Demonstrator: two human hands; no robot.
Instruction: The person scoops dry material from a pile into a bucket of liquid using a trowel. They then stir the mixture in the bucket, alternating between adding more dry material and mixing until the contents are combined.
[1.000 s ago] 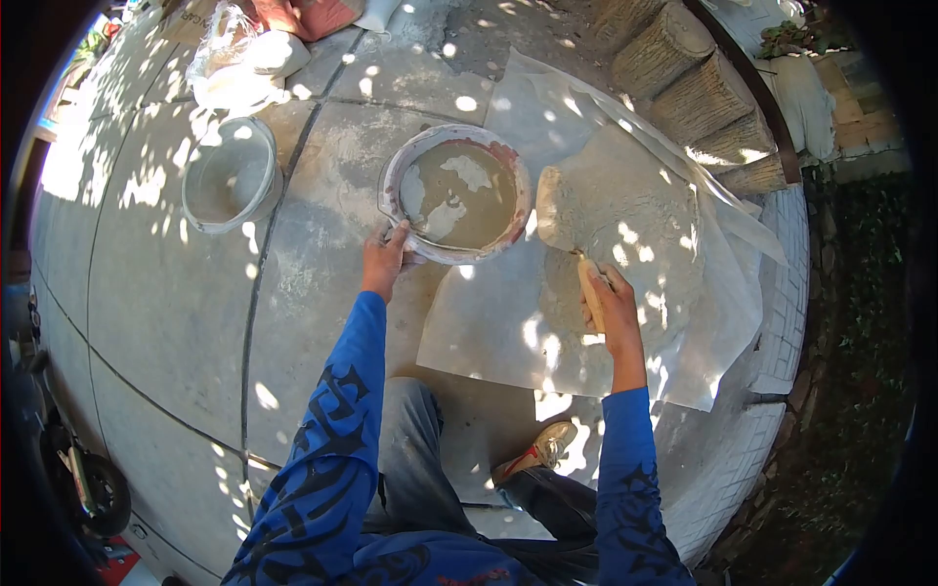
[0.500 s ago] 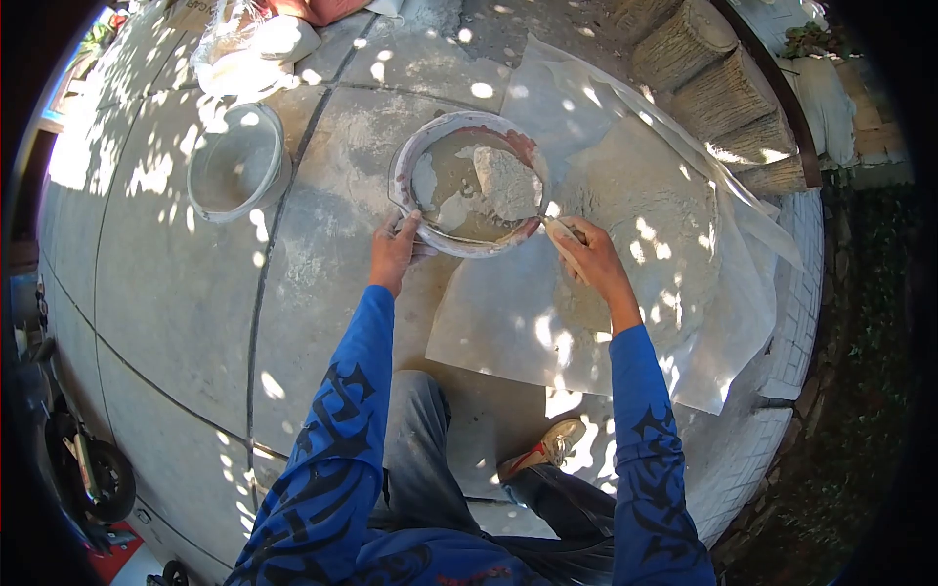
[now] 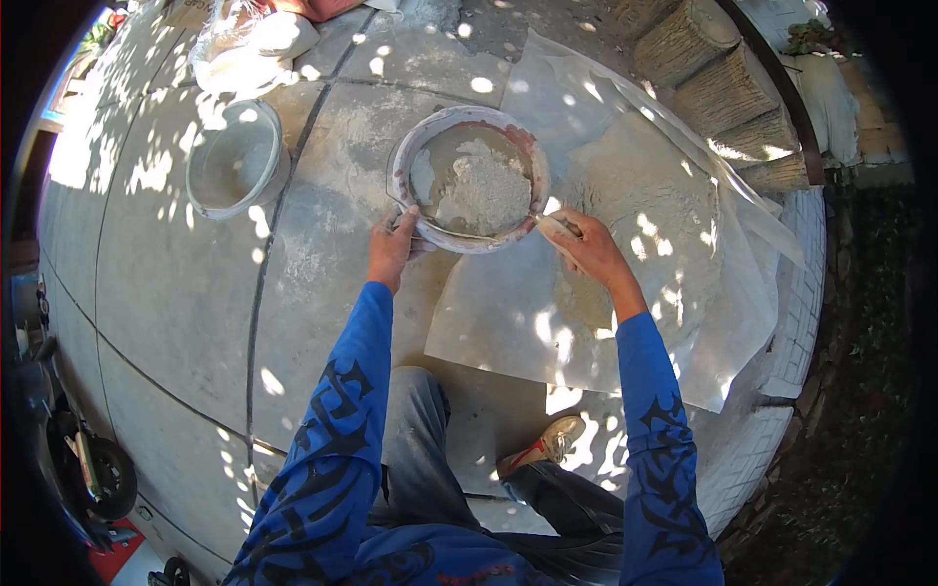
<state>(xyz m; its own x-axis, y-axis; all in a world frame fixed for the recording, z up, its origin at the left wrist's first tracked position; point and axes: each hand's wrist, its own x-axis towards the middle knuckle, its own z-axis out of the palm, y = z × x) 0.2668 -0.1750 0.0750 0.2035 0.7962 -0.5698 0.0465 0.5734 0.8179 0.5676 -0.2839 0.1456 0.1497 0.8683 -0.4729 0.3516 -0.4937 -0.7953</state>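
Observation:
My left hand (image 3: pixel 393 249) is closed at the near-left rim of a round bucket (image 3: pixel 400 176), by its thin wire handle. Inside the bucket, a grey, lumpy heap of cement-like mix (image 3: pixel 486 184) sits in wetter grey material. Reddish stains mark the bucket's right inner wall. My right hand (image 3: pixel 593 252) grips the pale handle of a trowel (image 3: pixel 555 227) at the bucket's right edge. The trowel's blade is mostly hidden in or under the mix.
A second grey bucket (image 3: pixel 234 161) stands to the left. A plastic sheet (image 3: pixel 489 322) with grey powder (image 3: pixel 645 215) spread on it covers the right ground. Log-like posts (image 3: pixel 728 93) stand at the upper right, and white bags (image 3: pixel 278 39) at the upper left. A wheel (image 3: pixel 107 479) shows lower left.
The lump that was at the right inside the bucket has moved left and spread out over the wet material. My right hand has shifted slightly left with the trowel; my left hand stays at the rim.

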